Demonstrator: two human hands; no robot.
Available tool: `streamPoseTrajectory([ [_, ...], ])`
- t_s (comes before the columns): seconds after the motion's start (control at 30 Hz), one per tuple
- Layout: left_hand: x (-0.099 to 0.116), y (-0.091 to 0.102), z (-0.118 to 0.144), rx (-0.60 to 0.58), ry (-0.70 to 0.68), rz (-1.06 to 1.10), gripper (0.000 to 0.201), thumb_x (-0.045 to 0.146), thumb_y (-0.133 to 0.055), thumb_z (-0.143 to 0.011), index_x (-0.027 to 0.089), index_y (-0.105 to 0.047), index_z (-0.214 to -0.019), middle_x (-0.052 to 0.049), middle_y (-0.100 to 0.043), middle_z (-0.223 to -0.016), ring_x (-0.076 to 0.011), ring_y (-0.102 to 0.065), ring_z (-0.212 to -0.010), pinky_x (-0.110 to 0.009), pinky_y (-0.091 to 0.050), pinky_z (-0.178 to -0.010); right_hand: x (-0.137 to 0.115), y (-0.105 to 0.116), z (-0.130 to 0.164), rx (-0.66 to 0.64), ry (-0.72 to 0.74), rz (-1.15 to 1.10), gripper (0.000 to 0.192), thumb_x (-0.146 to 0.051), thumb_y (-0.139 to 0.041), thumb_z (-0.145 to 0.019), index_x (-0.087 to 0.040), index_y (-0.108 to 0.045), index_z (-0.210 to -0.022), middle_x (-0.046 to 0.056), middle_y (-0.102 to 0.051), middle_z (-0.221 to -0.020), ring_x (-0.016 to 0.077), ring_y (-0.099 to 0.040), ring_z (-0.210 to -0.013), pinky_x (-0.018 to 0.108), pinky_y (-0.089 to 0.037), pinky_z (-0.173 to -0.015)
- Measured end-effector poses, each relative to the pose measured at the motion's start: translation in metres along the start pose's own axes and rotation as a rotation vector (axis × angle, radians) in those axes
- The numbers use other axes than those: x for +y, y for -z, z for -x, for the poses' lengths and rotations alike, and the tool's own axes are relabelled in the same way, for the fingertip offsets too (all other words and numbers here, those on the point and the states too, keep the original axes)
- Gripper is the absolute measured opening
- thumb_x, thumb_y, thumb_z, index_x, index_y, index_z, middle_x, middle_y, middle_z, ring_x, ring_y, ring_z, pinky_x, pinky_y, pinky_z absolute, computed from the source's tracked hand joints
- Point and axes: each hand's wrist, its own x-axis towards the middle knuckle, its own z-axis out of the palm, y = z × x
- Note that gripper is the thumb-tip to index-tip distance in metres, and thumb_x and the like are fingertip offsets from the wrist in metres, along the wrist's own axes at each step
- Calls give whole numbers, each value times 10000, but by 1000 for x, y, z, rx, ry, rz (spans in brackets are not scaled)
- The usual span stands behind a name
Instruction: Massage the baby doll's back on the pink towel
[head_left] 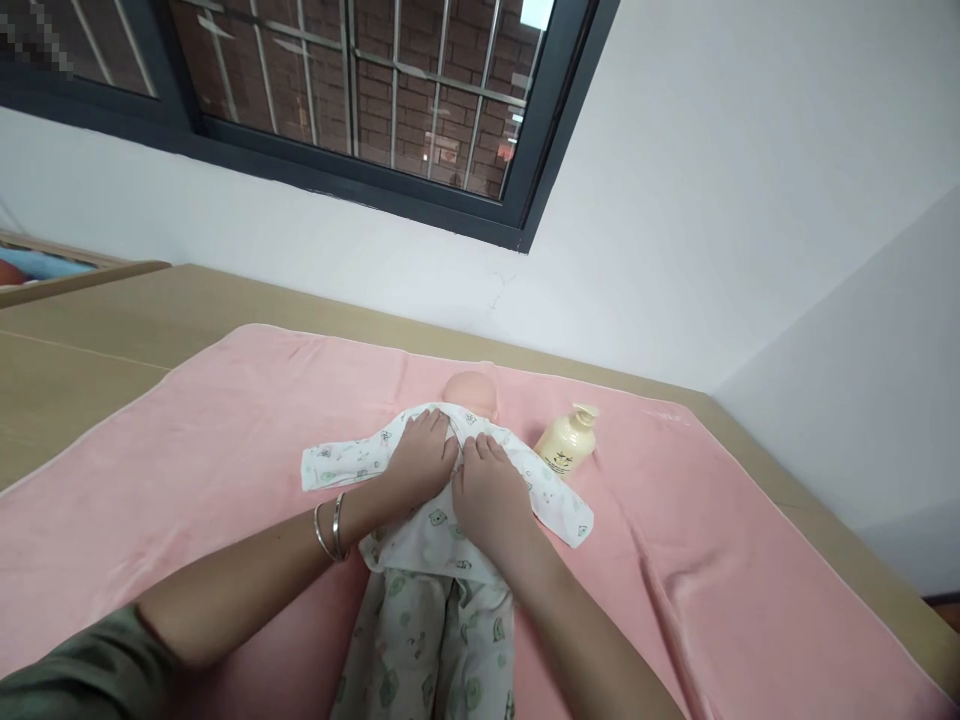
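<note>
A baby doll point(471, 390) lies on its back on a pink blanket point(225, 440), head toward the wall. It wears a white printed top point(420, 530) with sleeves spread left and right, and matching trousers point(427, 650). My left hand point(421, 455) and my right hand point(487, 485) rest side by side on the doll's chest, fingertips at the top's neckline just below the chin. Both hands press on the fabric. Two thin bangles point(330, 528) circle my left wrist.
A cream pump bottle point(568, 440) lies tilted on the blanket just right of the doll's head. The blanket covers a tan table point(97, 330) set against a white wall. A barred window point(352, 90) is above. A wooden-edged object point(52, 270) sits far left.
</note>
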Motion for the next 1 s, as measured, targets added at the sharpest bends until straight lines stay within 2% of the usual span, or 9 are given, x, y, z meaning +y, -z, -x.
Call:
streamPoseTrajectory([
  [0.1,4,-7,5,48,-6,9,375,219,-356,-960,83,-610,-1199,-217,-666,-1244,-339,-566,-1261,-556,-438,-1094,13,-1,-12,22,-36,-103,537,-247,-297,-1029,-40,-467,-1495,187,-461,-1558,275,-352,-1503,405,-273,-1236],
  [0.27,7,-11,8,83,29,-7,434,269,-359,-981,89,-570,-1314,-197,-637,-1344,-339,-541,-1314,-547,-418,-1111,37,-12,-34,85,-104,-163,650,-386,-346,-1026,7,-360,-1543,212,-344,-1621,306,-254,-1541,439,-195,-1259],
  [0.47,7,-8,7,82,13,3,437,259,-354,-982,69,-568,-1312,-216,-639,-1329,-347,-543,-1299,-563,-409,-1108,37,-18,-34,129,-87,-152,640,-395,-343,-1022,-6,-395,-1529,212,-373,-1606,305,-284,-1528,435,-197,-1255],
  [0.73,29,-6,28,63,-62,-77,455,242,-369,-976,64,-531,-1363,-250,-565,-1422,-379,-473,-1388,-565,-402,-1096,63,-8,-41,-4,7,-223,695,-478,-431,-999,-109,-334,-1580,145,-274,-1662,271,-232,-1555,454,-222,-1257],
  [0.87,20,3,17,25,-92,-22,443,219,-338,-974,64,-557,-1327,-228,-589,-1400,-349,-493,-1368,-538,-402,-1121,42,-7,-32,34,-33,-108,621,-374,-358,-1037,-35,-356,-1557,196,-354,-1620,301,-281,-1533,460,-203,-1259],
  [1.0,3,14,-5,-102,-43,75,383,238,-319,-979,94,-631,-1147,-197,-687,-1201,-312,-617,-1168,-487,-481,-1036,10,-8,-15,52,-41,-27,558,-246,-289,-1039,14,-400,-1521,233,-413,-1575,303,-311,-1519,443,-215,-1253],
])
